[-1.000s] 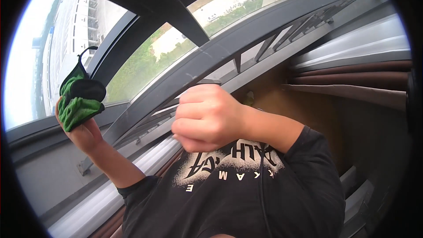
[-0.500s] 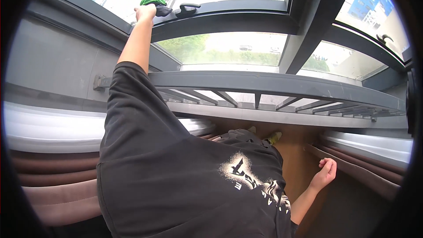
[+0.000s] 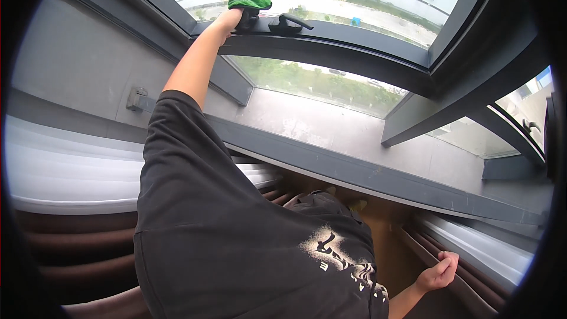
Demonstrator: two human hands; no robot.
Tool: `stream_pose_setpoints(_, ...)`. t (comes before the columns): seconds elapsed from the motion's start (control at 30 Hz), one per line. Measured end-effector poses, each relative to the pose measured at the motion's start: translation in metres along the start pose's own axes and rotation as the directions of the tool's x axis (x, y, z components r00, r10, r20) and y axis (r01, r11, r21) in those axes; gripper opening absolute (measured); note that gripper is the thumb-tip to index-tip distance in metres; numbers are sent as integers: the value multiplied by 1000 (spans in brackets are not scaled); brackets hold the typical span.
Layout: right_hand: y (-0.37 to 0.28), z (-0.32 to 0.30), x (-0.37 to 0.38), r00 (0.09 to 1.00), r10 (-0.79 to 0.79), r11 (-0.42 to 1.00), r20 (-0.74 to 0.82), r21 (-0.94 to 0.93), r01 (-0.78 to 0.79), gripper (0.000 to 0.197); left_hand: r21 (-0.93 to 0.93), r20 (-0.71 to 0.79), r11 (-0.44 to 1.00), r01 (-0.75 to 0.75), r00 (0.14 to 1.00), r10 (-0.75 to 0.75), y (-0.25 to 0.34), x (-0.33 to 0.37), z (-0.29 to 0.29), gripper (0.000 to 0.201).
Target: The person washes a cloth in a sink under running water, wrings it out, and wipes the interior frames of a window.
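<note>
Green cloth [image 3: 251, 0] in left grip [image 3: 231, 20] | at frame edge [image 3: 354, 36] | right grip [image 3: 438, 273]: curled, off railing [image 3: 354, 168]

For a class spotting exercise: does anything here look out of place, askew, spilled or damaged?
No spill or breakage shows. Only pale, blotchy marks on the grey ledge beneath the lower window pane stand out, against its plainer surface; whether dirt, wear or glare, I cannot tell.

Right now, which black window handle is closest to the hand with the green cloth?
The near handle, just right of the left hand and green cloth; the other handle is far off near the picture's right edge.
</note>
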State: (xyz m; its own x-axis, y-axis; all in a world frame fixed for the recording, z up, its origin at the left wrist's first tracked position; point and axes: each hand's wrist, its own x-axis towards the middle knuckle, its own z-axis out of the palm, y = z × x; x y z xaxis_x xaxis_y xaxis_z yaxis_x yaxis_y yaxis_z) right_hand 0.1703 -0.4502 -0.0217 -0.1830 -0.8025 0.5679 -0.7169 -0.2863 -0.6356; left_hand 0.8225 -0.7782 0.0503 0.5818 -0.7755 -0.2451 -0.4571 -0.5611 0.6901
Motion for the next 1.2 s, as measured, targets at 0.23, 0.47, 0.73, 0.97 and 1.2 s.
stream_pose_setpoints(0.23,9,32,96,847,-528,828,-62,-262,496,24,-239,24,971,0,1000,6,-9,-5,-8,55)
stream_pose_setpoints(0.47,7,56,114,870,-492,781,-31,-456,426,37,-148,0,988,-43,999,43,21,-14,23,56)
stream_pose_setpoints(0.73,0,62,119,879,-478,793,9,-426,436,30,137,181,975,-173,973,147,73,-35,47,56)
stream_pose_setpoints(0.97,-3,56,121,867,-496,801,52,-357,480,21,523,173,737,-428,900,399,86,-57,64,54)
stream_pose_setpoints(1.2,-1,61,125,839,-544,789,27,-323,522,19,894,305,245,-375,910,282,149,-98,141,41)
